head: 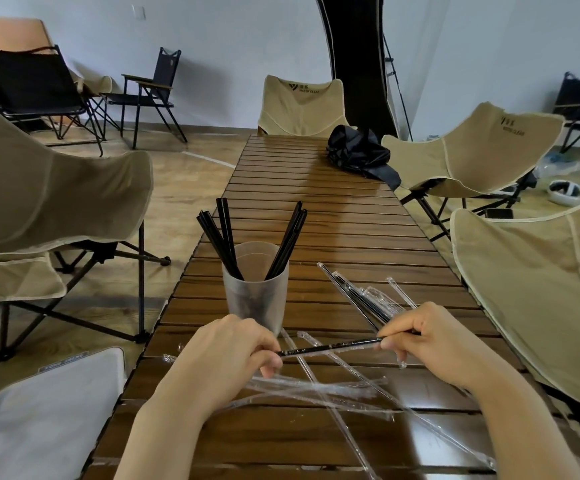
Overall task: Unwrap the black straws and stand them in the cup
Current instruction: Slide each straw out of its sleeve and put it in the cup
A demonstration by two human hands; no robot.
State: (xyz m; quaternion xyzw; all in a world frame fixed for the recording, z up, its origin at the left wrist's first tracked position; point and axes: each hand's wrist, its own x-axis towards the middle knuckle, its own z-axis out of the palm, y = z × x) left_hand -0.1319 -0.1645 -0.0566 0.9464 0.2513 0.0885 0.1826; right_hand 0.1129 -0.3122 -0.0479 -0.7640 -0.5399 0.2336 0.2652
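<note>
1. The beige chair (pixel 299 109) at the far end of the tabletop (pixel 333 220) bears a dark logo and the words "WATER CLEAR" on its backrest. The small characters beside the logo are too small to read.
2. The beige chair on the right (pixel 472 150) carries the same "WATER CLEAR" print near its top edge.
3. The pale grey seat (pixel 49 410) at lower left has a dark label strip with pale letters, too blurred to read.
4. The left grip (pixel 233 348) and the right grip (pixel 430 341) each pinch one end of a black straw (pixel 330 348), held level above the tabletop. Pale marks along it cannot be read.
5. The frosted cup (pixel 255 289) stands upright just beyond the left grip. Unwrapped straws (pixel 290 233) lean against its rim in two bunches, left and right.
6. Wrapped straws (pixel 357 299) lie on the tabletop beside the right grip. Empty clear wrappers (pixel 316 386) lie crossed below both grips.
7. The tabletop is long, of dark brown wooden slats with a glossy sheen. A crumpled black bag (pixel 357 150) sits near its far right edge.
8. The room has pale walls and a wood-look floor (pixel 184 174). Black folding chairs (pixel 153 91) stand by the back wall, and more beige chairs line both sides.
</note>
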